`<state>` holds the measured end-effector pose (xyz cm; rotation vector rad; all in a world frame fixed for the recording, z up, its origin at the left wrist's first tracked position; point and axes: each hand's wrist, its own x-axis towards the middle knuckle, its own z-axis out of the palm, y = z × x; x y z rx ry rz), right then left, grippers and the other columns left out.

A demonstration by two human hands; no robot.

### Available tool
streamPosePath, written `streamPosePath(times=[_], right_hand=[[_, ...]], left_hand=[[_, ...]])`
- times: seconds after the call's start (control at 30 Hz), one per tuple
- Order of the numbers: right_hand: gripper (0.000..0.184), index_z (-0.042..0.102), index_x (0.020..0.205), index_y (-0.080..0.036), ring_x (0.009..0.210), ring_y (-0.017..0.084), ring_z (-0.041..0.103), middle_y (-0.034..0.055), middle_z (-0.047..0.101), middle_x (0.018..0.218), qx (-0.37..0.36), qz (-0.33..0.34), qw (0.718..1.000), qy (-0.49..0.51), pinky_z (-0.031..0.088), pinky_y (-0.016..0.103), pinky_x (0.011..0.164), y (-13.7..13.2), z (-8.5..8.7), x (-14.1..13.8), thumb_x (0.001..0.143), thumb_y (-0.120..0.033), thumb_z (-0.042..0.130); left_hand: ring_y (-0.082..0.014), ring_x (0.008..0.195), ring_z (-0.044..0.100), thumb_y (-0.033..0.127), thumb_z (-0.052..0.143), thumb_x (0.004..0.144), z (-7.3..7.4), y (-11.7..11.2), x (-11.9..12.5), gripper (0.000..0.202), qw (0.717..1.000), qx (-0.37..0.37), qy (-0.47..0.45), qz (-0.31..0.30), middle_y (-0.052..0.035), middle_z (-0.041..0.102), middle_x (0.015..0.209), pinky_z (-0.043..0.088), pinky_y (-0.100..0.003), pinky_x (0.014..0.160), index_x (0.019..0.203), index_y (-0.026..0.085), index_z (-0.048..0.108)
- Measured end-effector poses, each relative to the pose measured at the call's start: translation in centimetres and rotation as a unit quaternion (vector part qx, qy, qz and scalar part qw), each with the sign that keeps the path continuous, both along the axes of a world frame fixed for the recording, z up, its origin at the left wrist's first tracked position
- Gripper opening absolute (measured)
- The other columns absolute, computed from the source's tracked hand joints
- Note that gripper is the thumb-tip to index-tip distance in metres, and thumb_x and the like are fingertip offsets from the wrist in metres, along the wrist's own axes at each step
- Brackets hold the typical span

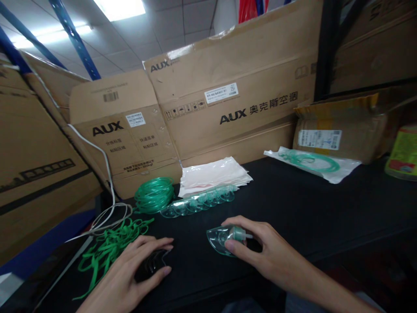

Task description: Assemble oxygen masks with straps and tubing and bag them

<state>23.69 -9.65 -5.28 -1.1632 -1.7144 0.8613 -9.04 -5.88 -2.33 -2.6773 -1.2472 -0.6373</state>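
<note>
between the pinching right fingers (244, 253), a clear green mask (223, 237), wide end just beyond

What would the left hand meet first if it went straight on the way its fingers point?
The left hand would most likely meet the mask held in the right hand, though depth is unclear from one view.

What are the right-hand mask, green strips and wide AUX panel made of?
The mask seems clear, shiny plastic: it glints. The green strips look dull, flat and bendy, maybe elastic or rubber. The wide AUX panel looks like matte brown cardboard, with folds and print.
</note>
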Motion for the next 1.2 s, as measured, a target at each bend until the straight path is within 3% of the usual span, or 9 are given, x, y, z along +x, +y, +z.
streamPosePath(times=[0.17,0.3,0.47,0.6,0.73,0.83,0.9,1.03,1.2], right_hand=[[0.027,0.072,0.110,-0.027,0.092,0.020,0.066,0.0002,0.075,0.106,0.001,0.003,1.000,0.002,0.046,0.028,0.077,-0.1,0.1,0.1,0.094,-0.046,0.064],[0.028,0.072,0.112,-0.026,0.093,0.020,0.066,0.0005,0.075,0.106,-0.006,0.015,1.000,0.005,0.046,0.028,0.078,-0.1,0.2,0.2,0.094,-0.047,0.063],[0.029,0.070,0.113,-0.026,0.094,0.020,0.065,0.0012,0.074,0.108,-0.005,0.009,1.000,0.000,0.047,0.029,0.080,0.0,-0.1,0.1,0.094,-0.048,0.064],[0.032,0.069,0.115,-0.025,0.101,0.022,0.066,0.0025,0.073,0.112,-0.021,0.024,0.998,0.045,0.049,0.031,0.087,0.2,-0.2,0.0,0.093,-0.049,0.065],[0.039,0.066,0.118,-0.022,0.104,0.023,0.068,0.0048,0.071,0.113,-0.029,0.061,0.989,0.131,0.053,0.032,0.091,1.5,1.5,1.4,0.091,-0.050,0.068],[0.038,0.066,0.119,-0.022,0.112,0.024,0.065,0.0055,0.070,0.118,0.073,0.019,0.992,0.099,0.051,0.035,0.098,4.1,4.0,3.8,0.090,-0.047,0.069],[0.038,0.063,0.122,-0.024,0.113,0.024,0.065,0.0059,0.069,0.122,0.162,-0.030,0.986,0.025,0.051,0.037,0.098,6.4,5.4,5.5,0.091,-0.046,0.068],[0.035,0.061,0.120,-0.023,0.115,0.025,0.064,0.0083,0.069,0.123,0.217,-0.048,0.973,-0.057,0.050,0.041,0.098,10.7,5.9,7.7,0.090,-0.041,0.067],[0.033,0.062,0.115,-0.021,0.099,0.023,0.069,0.0078,0.072,0.115,0.193,-0.015,0.974,-0.122,0.054,0.039,0.090,12.1,3.7,8.3,0.089,-0.040,0.067]], left_hand=[[-0.0195,0.095,0.077,0.047,0.071,0.086,-0.3,0.1,-1.3,0.034,1.000,0.016,0.001,0.000,-0.0001,0.078,0.108,0.062,-0.025,0.086,0.118,0.035,0.074],[-0.0224,0.105,0.074,0.049,0.073,0.086,-0.8,0.1,-2.2,0.042,1.000,0.021,0.009,0.004,0.0000,0.075,0.120,0.061,-0.031,0.093,0.126,0.037,0.069],[-0.0234,0.112,0.072,0.047,0.070,0.089,-0.9,0.0,-1.2,0.044,0.999,0.009,0.023,-0.021,0.0005,0.072,0.129,0.061,-0.034,0.095,0.132,0.039,0.064],[-0.0228,0.113,0.070,0.046,0.067,0.092,0.2,-0.1,2.3,0.039,0.999,0.003,0.012,-0.034,0.0004,0.070,0.130,0.059,-0.036,0.099,0.131,0.038,0.064],[-0.0232,0.115,0.066,0.042,0.058,0.099,2.9,0.8,7.9,0.028,0.996,0.017,-0.040,-0.073,-0.0017,0.071,0.126,0.054,-0.040,0.103,0.123,0.033,0.068],[-0.0232,0.116,0.063,0.039,0.054,0.102,4.9,2.9,11.9,0.025,0.991,0.024,-0.069,-0.109,-0.0029,0.071,0.124,0.051,-0.041,0.103,0.119,0.029,0.069],[-0.0231,0.116,0.063,0.038,0.054,0.102,5.4,4.9,13.7,0.025,0.990,0.021,-0.072,-0.119,-0.0038,0.071,0.122,0.048,-0.041,0.104,0.118,0.026,0.069],[-0.0249,0.117,0.062,0.035,0.057,0.101,3.9,8.6,15.6,0.026,0.992,0.004,-0.078,-0.099,-0.0061,0.071,0.121,0.047,-0.044,0.105,0.121,0.022,0.067],[-0.0272,0.111,0.061,0.033,0.059,0.100,0.9,10.2,15.8,0.026,0.993,0.000,-0.069,-0.099,-0.0077,0.069,0.115,0.048,-0.045,0.101,0.121,0.020,0.067]])
